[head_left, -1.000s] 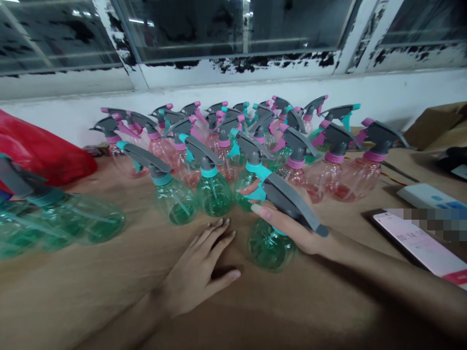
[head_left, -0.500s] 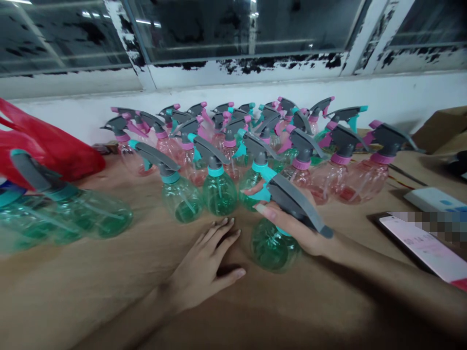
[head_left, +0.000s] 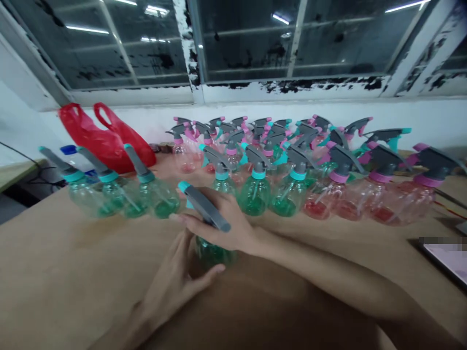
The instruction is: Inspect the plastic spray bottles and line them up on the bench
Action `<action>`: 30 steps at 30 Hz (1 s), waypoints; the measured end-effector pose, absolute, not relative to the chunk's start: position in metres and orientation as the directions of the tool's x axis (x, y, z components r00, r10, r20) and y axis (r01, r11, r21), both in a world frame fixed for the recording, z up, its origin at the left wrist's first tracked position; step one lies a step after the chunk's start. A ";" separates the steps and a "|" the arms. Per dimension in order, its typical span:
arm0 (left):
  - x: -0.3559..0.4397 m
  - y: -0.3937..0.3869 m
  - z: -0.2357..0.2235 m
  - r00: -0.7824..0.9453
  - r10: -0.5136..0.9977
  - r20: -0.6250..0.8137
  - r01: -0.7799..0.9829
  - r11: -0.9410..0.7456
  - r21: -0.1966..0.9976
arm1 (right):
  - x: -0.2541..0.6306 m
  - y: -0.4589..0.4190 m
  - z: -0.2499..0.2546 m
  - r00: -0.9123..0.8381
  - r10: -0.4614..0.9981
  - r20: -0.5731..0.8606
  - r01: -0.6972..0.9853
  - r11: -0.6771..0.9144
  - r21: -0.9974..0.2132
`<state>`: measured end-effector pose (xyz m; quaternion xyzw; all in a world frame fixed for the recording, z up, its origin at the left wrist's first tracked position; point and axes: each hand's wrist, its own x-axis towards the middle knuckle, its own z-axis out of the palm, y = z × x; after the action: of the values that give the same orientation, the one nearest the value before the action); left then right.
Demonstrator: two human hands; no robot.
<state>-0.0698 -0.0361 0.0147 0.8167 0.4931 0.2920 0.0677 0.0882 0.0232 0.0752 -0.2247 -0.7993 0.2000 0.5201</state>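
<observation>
My right hand (head_left: pixel 233 223) is closed around the grey and turquoise trigger head of a spray bottle (head_left: pixel 213 253) whose clear green body hangs below. To its left, my left hand (head_left: pixel 173 277) is open, thumb apart, with its fingers beside the bottle's left side; I cannot tell whether they touch it. Behind the right hand stands a row of green spray bottles (head_left: pixel 254 194). Several more green bottles (head_left: pixel 160 197), with turquoise collars, stand to the left. Pink spray bottles (head_left: pixel 386 206) line the right.
Many more spray bottles (head_left: pixel 188 155) crowd toward the wall. A red plastic bag (head_left: pixel 124 146) sits at the back left, near a bottle with a blue cap (head_left: pixel 68 149). On the right edge of the wooden table (head_left: pixel 65 272) lies a phone (head_left: pixel 447 260).
The view has swung to the left. My right hand has carried the green spray bottle leftward to my left hand, which now sits against or close to its side.
</observation>
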 end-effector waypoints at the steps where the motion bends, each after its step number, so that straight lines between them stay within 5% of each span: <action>1: -0.079 -0.034 0.015 0.298 0.859 0.416 0.790 -0.466 0.399 | 0.078 0.028 0.076 -0.336 0.570 0.750 0.152 0.818 -0.554; 16: -0.130 0.023 0.020 0.152 0.824 0.545 0.867 -0.376 0.326 | 0.048 0.069 0.076 -0.371 0.683 0.629 0.486 0.720 -0.495; 30: -0.148 0.033 0.034 -0.225 0.845 0.485 0.961 0.112 0.252 | 0.042 0.080 0.070 -0.304 0.748 0.590 0.615 0.627 -0.479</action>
<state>-0.1481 0.0334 0.0337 0.6124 0.7374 0.2626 -0.1105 0.0423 0.0796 0.0701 -0.4243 -0.8032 0.0814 0.4101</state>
